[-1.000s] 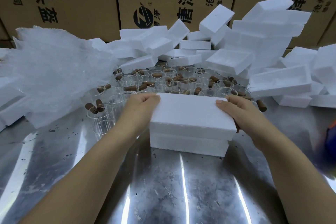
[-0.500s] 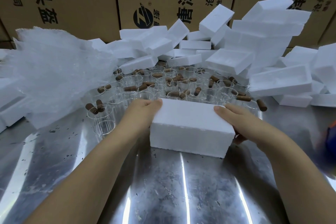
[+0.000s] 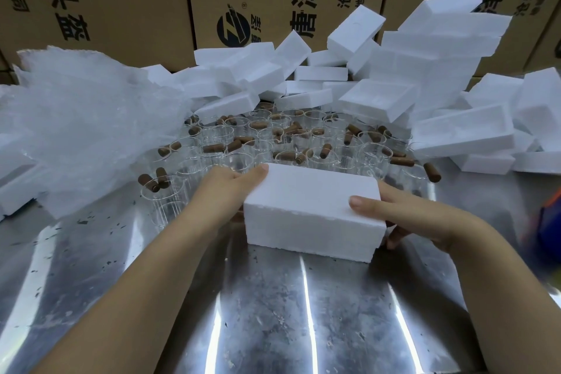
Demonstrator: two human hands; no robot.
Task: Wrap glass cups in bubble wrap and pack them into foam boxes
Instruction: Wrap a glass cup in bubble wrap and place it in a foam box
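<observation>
Grips the closed foam box (image 3: 312, 209) by its short ends with left hand (image 3: 224, 188) and right hand (image 3: 403, 215), thumbs on top. Rests on the steel worktop (image 3: 273, 313), long axis left-right, right end nearer. Just behind, glass cups (image 3: 273, 143); in front, open steel.

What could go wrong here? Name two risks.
1. The foam box, gripped at both ends by the left hand and right hand, sits close in front of the glass cups; pushed back, it might knock them over.
2. The foam heap is piled unevenly behind the cups and could slide onto them.
</observation>
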